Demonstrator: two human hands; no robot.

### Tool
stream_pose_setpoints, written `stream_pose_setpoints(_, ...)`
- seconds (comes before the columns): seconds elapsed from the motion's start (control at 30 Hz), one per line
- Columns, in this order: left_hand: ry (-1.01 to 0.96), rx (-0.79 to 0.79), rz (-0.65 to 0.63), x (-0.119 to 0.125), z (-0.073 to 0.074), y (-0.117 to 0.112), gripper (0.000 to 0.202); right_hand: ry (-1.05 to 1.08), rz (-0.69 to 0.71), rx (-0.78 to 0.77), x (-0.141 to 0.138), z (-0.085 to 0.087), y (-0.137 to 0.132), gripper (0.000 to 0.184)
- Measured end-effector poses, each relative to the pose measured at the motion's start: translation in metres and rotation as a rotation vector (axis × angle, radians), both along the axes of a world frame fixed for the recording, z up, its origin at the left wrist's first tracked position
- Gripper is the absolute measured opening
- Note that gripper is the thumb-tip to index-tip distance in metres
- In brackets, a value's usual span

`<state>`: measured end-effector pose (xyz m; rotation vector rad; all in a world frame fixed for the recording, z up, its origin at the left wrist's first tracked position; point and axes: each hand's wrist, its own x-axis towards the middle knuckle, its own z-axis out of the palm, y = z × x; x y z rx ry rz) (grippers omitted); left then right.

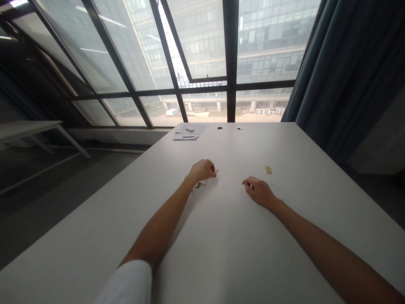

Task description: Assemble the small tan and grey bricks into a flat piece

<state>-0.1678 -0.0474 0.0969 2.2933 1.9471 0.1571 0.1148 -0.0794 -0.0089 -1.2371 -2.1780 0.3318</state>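
Observation:
My left hand (204, 169) is closed in a pinch above the white table (218, 236), with a small tan piece (217, 171) sticking out from its fingertips. Under and beside that wrist lies a small pile of bits (200, 184), partly hidden by the arm; its kind is too small to make out. My right hand (258, 191) rests low at the table, fingers loosely bent and a gap showing between thumb and fingers; nothing is visible in it. Just beyond it lies a flat tan rectangle (268, 169) that seems made of several small pieces side by side.
Papers (186, 134) with a dark slim item on them lie at the table's far left corner. Two dark round spots (220, 128) mark the far edge. Windows stand behind, a dark curtain (341, 84) hangs at right, and another table (31, 126) stands at left.

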Motion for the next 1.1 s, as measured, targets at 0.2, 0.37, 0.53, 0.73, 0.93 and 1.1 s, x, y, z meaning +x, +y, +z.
stream_pose_setpoints(0.2, -0.021, 0.215, -0.273, 0.058, -0.028, -0.029, 0.017, 0.073, 0.025, 0.063, 0.001, 0.002, -0.001, 0.024)
stream_pose_setpoints(0.37, 0.019, 0.234, -0.388, 0.075, -0.051, -0.038, 0.017, 0.055, 0.058, 0.082, 0.001, 0.002, -0.001, 0.023)
stream_pose_setpoints(0.53, 0.002, 0.27, -0.441, 0.08, -0.062, -0.039, 0.016, 0.017, 0.101, 0.082, 0.0, 0.001, 0.0, 0.016)
stream_pose_setpoints(0.73, -0.065, 0.327, -0.469, 0.08, -0.069, -0.037, 0.013, -0.032, 0.107, 0.098, 0.001, 0.003, 0.0, 0.017)
stream_pose_setpoints(0.93, -0.127, 0.383, -0.48, 0.076, -0.072, -0.033, 0.011, -0.08, 0.081, 0.131, 0.001, 0.007, -0.002, 0.017)
stream_pose_setpoints(1.1, -0.244, 0.431, -0.445, 0.071, -0.075, -0.026, 0.013, -0.059, 0.025, 0.152, 0.001, 0.009, -0.002, 0.019)
